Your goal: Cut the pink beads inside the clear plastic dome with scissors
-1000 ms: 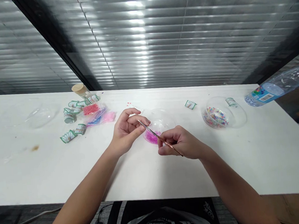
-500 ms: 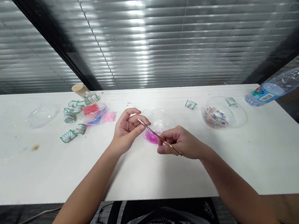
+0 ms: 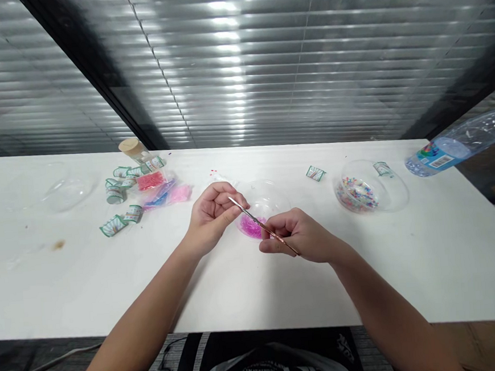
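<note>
My right hand grips a pair of slim scissors with silver blades and copper-coloured handles. The blades point up and to the left, toward the fingertips of my left hand. That left hand is closed in a pinch, thumb against fingers; whatever it holds is too fine to make out. Beneath both hands stands a clear round dish, with magenta beads gathered at its near side, partly hidden by my right hand.
Left lie bags of red beads and pink beads, several green-white spools and a cork-topped jar. Right are a green-white packet, a dish of mixed beads and a tilted water bottle. Clear lids lie far left.
Both hands stay almost in place. The scissors have come closer together at the handles, and my left fingers have dipped very slightly.
</note>
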The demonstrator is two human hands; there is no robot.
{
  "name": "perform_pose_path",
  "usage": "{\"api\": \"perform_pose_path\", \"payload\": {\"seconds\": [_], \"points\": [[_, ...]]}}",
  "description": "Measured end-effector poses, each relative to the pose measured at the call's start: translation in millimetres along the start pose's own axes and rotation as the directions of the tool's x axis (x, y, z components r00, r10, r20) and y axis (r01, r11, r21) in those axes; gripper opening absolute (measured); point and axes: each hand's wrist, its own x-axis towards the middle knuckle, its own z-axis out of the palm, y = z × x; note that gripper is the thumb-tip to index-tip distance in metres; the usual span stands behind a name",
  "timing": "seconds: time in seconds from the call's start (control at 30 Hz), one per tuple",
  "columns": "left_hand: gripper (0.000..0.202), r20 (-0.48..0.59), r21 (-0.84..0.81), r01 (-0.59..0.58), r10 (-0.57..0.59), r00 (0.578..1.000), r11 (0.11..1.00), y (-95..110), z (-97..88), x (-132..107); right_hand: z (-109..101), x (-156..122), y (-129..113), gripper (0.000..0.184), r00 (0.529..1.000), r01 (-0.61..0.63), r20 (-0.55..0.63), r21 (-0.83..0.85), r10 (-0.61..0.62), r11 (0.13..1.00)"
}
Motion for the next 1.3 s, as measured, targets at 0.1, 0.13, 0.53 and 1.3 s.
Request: {"api": "perform_pose_path", "payload": {"seconds": [0.1,0.13,0.53,1.3], "points": [[0.023,0.004,-0.004,0.003,-0.003,1.0,1.0,1.0,1.0,0.1,-0.1,-0.3,-0.2,0.031,1.0,-0.004,0.003,0.008,0.004,1.0],[0.023,0.001,-0.004,0.005,-0.005,1.0,1.0,1.4,1.3,0.2,-0.2,-0.4,-0.4,0.03,1.0,-0.008,0.005,0.009,0.008,1.0],[0.022,-0.182,-0.104,-0.029,0.009,0.983,0.994,7.5,0.7,7.9,-7.8,-3.0,-1.0,0.029,0.992,-0.107,0.055,-0.075,0.111,0.991],[0.024,-0.292,-0.032,0.009,-0.018,0.956,0.999,4.5,3.4,8.2,-20.0,19.8,25.6,0.04,0.815,-0.079,-0.579,-0.068,0.025,0.995]]}}
